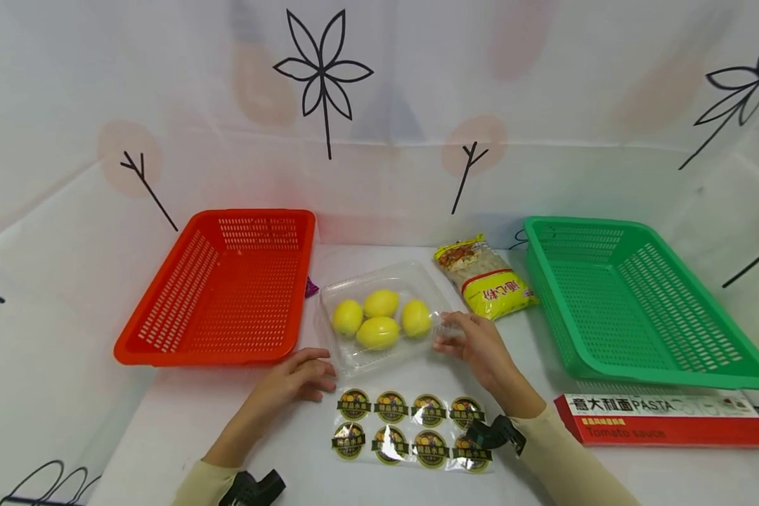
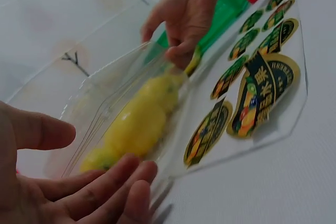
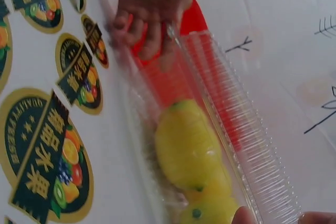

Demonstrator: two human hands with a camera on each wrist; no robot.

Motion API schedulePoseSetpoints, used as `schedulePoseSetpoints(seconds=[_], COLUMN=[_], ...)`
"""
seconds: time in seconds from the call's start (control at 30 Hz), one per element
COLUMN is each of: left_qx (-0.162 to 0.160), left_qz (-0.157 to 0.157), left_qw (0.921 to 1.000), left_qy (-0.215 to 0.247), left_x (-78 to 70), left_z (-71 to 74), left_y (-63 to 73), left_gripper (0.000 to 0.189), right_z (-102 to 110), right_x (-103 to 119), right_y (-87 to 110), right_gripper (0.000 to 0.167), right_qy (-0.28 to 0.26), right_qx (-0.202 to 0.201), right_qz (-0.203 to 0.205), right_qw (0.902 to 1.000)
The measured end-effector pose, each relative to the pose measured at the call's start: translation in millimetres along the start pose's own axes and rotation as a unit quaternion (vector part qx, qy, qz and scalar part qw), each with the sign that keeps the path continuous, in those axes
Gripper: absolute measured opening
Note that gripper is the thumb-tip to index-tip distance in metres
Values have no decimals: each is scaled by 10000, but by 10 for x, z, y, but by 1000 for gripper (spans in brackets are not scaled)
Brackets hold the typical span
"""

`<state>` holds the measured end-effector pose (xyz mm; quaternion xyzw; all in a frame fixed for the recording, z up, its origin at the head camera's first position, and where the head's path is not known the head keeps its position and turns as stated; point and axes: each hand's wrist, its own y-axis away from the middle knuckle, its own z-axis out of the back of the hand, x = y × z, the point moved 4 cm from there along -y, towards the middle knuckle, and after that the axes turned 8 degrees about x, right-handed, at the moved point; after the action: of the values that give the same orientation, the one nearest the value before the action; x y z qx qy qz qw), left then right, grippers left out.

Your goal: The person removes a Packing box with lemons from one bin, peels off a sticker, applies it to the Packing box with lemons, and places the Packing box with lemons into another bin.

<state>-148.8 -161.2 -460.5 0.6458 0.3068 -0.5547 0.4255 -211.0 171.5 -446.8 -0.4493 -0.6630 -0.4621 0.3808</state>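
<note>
Clamshell box (image 1: 379, 316): clear, glossy thin plastic, ribbed rim.
Lemons (image 1: 379, 318): yellow, smooth, slightly dimpled skin.
Sticker sheet (image 1: 411, 429): glossy printed labels on shiny transparent film.
Red basket (image 1: 228, 288) and green basket (image 1: 632, 302): rigid perforated plastic, semi-gloss.
Snack bag (image 1: 487, 281): shiny plastic film.
Pasta box (image 1: 664, 418): printed cardboard.
Counter (image 1: 183, 414): matt white cover.

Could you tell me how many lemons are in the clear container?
4, all inside the clear container: left, back, front, right. None seems hidden.
</note>
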Motion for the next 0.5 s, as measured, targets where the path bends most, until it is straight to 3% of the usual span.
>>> schedulePoseSetpoints(seconds=[0.2, 0.4, 0.5], left_qx=[-335, -679, -615], left_qz=[-74, -191, -371], left_qw=[9994, 9964, 9956], left_qy=[53, 472, 600], left_x=[-8, 39, 36], left_z=[-66, -92, -93], left_y=[-163, -212, -220], left_gripper=[44, 45, 51], right_z=[-31, -10, 7], right_x=[-71, -59, -27], right_y=[69, 102, 106], right_gripper=[28, 28, 31], right_qy=[-141, 695, 1052], right_qx=[-29, -232, -337], right_qz=[0, 92, 225], right_qw=[9999, 9973, 9936])
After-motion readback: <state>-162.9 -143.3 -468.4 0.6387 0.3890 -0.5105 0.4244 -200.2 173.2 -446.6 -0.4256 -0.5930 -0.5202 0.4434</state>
